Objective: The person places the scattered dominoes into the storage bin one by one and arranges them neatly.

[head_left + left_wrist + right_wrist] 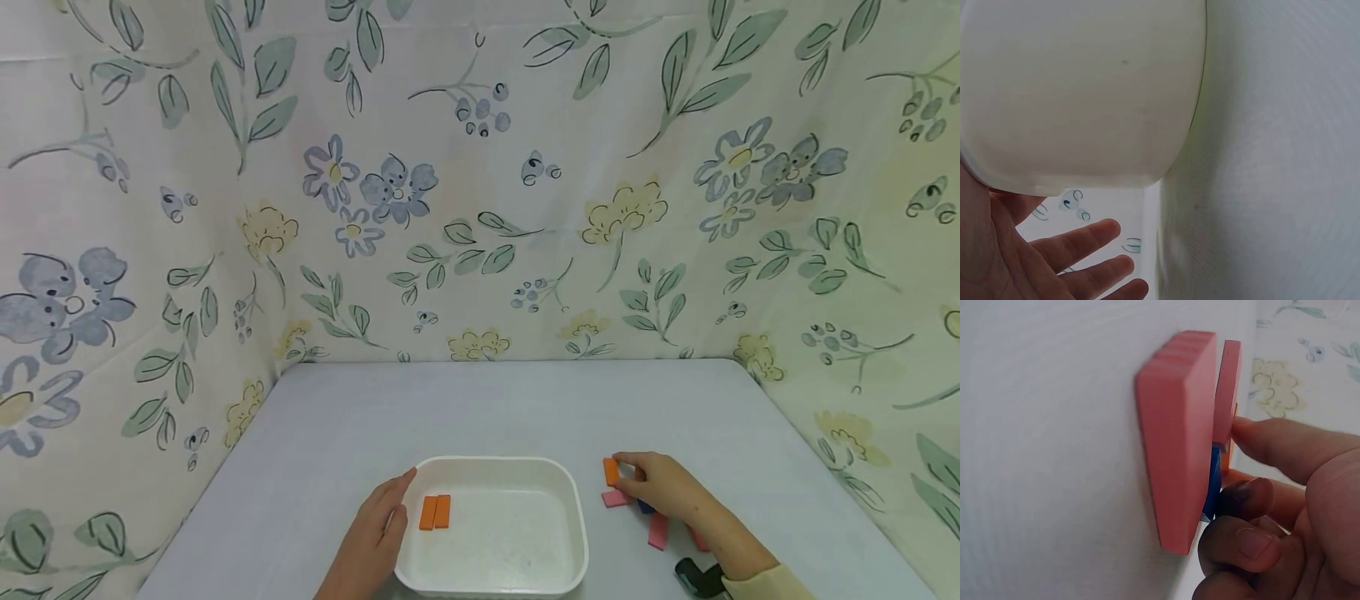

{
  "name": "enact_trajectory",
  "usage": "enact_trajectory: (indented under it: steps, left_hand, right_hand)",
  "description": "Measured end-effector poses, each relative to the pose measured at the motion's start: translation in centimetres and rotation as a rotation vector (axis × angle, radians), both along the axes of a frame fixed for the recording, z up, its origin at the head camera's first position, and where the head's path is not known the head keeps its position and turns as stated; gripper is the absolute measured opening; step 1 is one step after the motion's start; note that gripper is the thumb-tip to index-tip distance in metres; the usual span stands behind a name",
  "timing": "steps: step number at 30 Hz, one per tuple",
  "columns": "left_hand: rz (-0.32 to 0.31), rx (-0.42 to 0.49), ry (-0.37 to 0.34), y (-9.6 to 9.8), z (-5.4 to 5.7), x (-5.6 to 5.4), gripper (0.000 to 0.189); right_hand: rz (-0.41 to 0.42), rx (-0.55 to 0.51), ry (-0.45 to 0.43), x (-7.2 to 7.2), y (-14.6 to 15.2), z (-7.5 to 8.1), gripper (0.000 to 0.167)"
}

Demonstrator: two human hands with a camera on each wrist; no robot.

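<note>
Two orange blocks (435, 512) lie side by side in the left part of a white tray (517, 575). My left hand (367, 533) rests at the tray's left rim, its fingers extended; in the left wrist view they spread beside the tray wall (1085, 94). To the right of the tray, my right hand (667, 483) has thumb and index finger at the edge of another orange block (611, 472), pinching it. Pink blocks (657, 532) and a dark blue block (646, 507) lie under and beside this hand. In the right wrist view a pink block (1172, 444) stands large in front.
A black object (699, 578) sits by the right wrist, near the front of the white table (510, 408). Floral cloth (480, 200) hangs behind the table and along both sides.
</note>
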State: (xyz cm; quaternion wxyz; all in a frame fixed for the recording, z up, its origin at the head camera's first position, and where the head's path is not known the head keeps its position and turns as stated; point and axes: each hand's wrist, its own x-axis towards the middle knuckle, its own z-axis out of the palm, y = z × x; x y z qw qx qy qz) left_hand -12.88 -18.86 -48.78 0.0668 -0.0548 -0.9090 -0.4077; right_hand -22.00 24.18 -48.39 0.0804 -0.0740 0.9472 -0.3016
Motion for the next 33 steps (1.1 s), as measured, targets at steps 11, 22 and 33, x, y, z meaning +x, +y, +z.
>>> enact_trajectory:
  steps: [11, 22, 33]
  left_hand:
    - [-0.006, 0.003, 0.029, -0.1, 0.0, 0.1, 0.045]
    - [0.008, 0.000, -0.013, 0.2, 0.0, 0.0, 0.045]
    - [-0.004, 0.011, 0.010, 0.0, -0.1, 0.0, 0.046]
  right_hand:
    - [0.022, -0.021, 0.019, 0.3, 0.0, 0.2, 0.050]
    - [-0.014, -0.020, 0.021, 0.4, -0.2, 0.9, 0.049]
    - [0.089, -0.129, 0.075, 1.6, -1.1, 3.5, 0.045]
